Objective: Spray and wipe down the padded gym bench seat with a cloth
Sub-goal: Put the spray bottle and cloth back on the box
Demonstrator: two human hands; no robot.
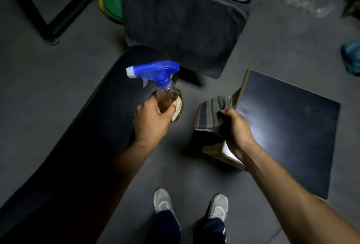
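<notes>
A long black padded bench seat (83, 127) runs from the lower left up toward the middle of the view. My left hand (151, 122) grips a clear spray bottle (167, 97) of amber liquid by its body, above the seat's right edge. Its blue trigger head points left over the padding. My right hand (236, 129) holds a folded grey striped cloth (213, 111) over the floor, to the right of the bench and apart from it.
A second dark pad (175, 23) stands angled beyond the bench end. A dark square board on a wooden box (288, 127) lies at right. Green and yellow weight plates (112, 3), a black frame (44, 23) and my two shoes (191, 204) on grey floor.
</notes>
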